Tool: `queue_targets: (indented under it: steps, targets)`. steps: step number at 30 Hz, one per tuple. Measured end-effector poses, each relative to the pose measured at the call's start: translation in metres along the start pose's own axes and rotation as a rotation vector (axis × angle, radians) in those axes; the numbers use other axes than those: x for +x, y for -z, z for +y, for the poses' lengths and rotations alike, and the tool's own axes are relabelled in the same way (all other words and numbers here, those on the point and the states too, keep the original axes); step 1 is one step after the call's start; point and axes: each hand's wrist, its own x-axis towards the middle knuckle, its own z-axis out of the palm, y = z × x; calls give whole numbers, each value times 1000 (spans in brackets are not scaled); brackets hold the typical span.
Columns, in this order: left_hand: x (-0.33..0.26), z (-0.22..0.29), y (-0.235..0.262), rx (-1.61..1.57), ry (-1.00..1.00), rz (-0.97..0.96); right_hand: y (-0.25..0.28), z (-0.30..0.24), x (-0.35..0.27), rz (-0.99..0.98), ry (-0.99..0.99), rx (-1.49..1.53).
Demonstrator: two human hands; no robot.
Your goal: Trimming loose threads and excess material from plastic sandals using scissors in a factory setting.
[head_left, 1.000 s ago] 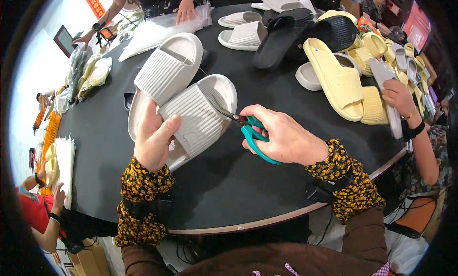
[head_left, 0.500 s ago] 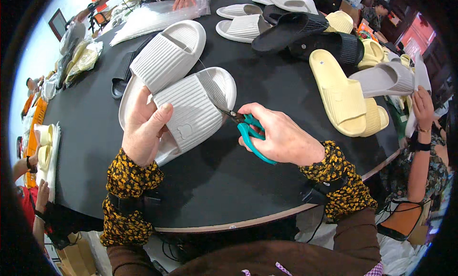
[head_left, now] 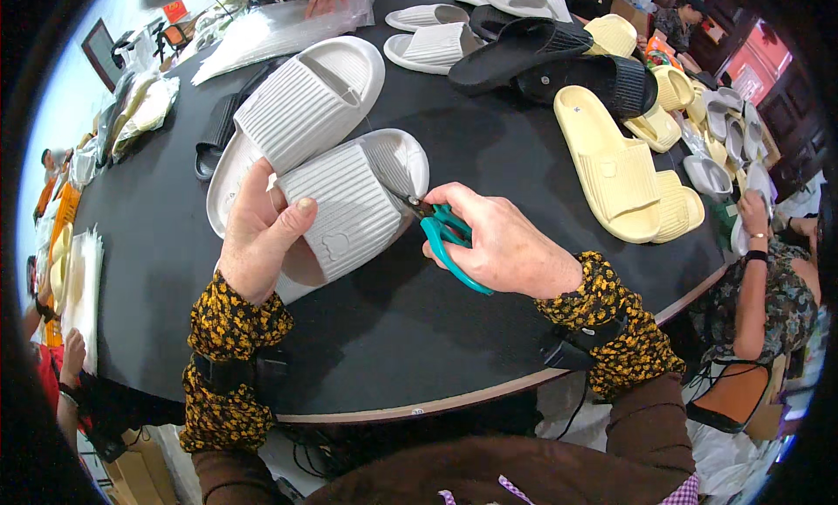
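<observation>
A pair of light grey slide slippers (head_left: 336, 212) with ribbed straps is held up over the table by my left hand (head_left: 262, 230), its thumb lying on the nearer strap and its fingers closed between the two. My right hand (head_left: 506, 247) is closed around the teal handles of a pair of scissors (head_left: 449, 234). The dark blades reach into the foot opening at the edge of the nearer strap, and their tips are hard to make out there. A small white tag end shows beside my left fingers.
Behind the slippers lie black slides (head_left: 524, 55), and yellow slides (head_left: 607, 169) are at the right. Clear plastic bags (head_left: 279, 34) lie at the far left under a co-worker's hand. Another co-worker's hand (head_left: 752, 210) is by grey slippers at the right edge of the black table (head_left: 419, 348).
The scissors have shifted slightly left with my right hand, still at the strap. A grey slipper beside the yellow slides has gone from there, and the co-worker's arm at right has moved down.
</observation>
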Motion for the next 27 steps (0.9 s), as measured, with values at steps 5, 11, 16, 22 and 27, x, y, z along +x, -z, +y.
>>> queue_targets:
  steps: [5,11,16,22,27]
  targets:
    - [-2,-1,5,84,6,-6,-1,-1,1,-16,-30,-9]
    - [-2,4,0,99,57,27,-1,0,0,20,-1,-52]
    - [-4,3,-1,179,87,-4,-3,0,1,47,31,-22]
    - [-3,4,-4,167,87,-16,-2,0,2,37,30,-50]
    - [-4,5,-3,181,77,-32,-1,-1,2,54,37,-61]
